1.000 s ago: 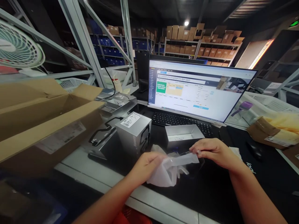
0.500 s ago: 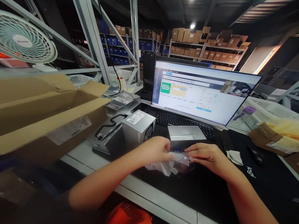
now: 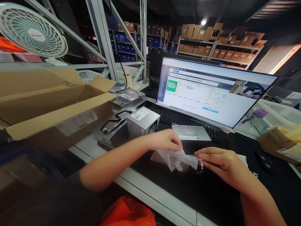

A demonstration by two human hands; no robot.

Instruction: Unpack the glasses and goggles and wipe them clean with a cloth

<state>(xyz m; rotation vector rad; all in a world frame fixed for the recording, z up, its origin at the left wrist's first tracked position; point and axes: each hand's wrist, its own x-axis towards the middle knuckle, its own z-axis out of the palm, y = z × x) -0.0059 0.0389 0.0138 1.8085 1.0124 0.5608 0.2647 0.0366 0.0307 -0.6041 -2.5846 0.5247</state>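
Observation:
Between my hands, over the black desk mat [image 3: 174,188], is a crumpled clear plastic bag [image 3: 175,161]. My left hand [image 3: 168,140] pinches its upper edge, with the fingertips partly hidden in the film. At the bag's right end, my right hand [image 3: 218,160] grips the edge between thumb and fingers. Whatever may be inside the bag I cannot make out. Just behind the hands sits an open silver box tray [image 3: 191,133]. A closed silver box [image 3: 143,121] with a white label stands left of it, beside a grey box lying flat [image 3: 114,128].
A large open cardboard carton [image 3: 77,121] stands on the left. Behind the tray are a keyboard [image 3: 178,118] and a lit monitor [image 3: 211,89]. On the right lie a mouse [image 3: 264,160], a purple-handled tool [image 3: 256,115] and a small carton [image 3: 272,141]. A fan [image 3: 35,34] stands upper left.
The view has shifted a little, moving most things slightly right in the picture. Both hands keep hold of the plastic bag, which now looks more spread out between them. The yellow panel on the monitor has turned white.

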